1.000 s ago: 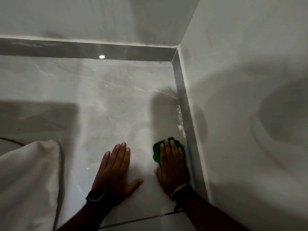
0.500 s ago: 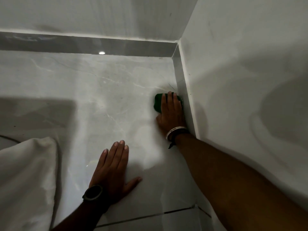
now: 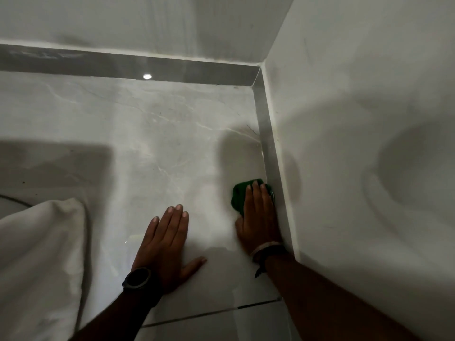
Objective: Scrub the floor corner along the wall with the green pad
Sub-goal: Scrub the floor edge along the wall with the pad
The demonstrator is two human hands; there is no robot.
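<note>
A green pad (image 3: 240, 196) lies flat on the glossy grey marble floor (image 3: 152, 134), right against the grey skirting strip (image 3: 268, 148) of the right-hand wall (image 3: 357, 119). My right hand (image 3: 258, 217) presses down on the pad with fingers together, covering most of it; only its far and left edges show. My left hand (image 3: 167, 244), with a dark watch on the wrist, rests palm-down on the floor to the left, fingers spread, holding nothing. The room corner (image 3: 258, 70) lies farther ahead.
A white cloth (image 3: 41, 262) is bunched at the lower left. A back wall (image 3: 147, 25) with its own skirting runs across the top. A dark grout line (image 3: 216, 313) crosses the floor near my wrists. Shadows fall over the left floor and right wall.
My right hand slid the pad forward along the skirting towards the corner, then drew it back towards me to about where it began. My left hand stayed planted.
</note>
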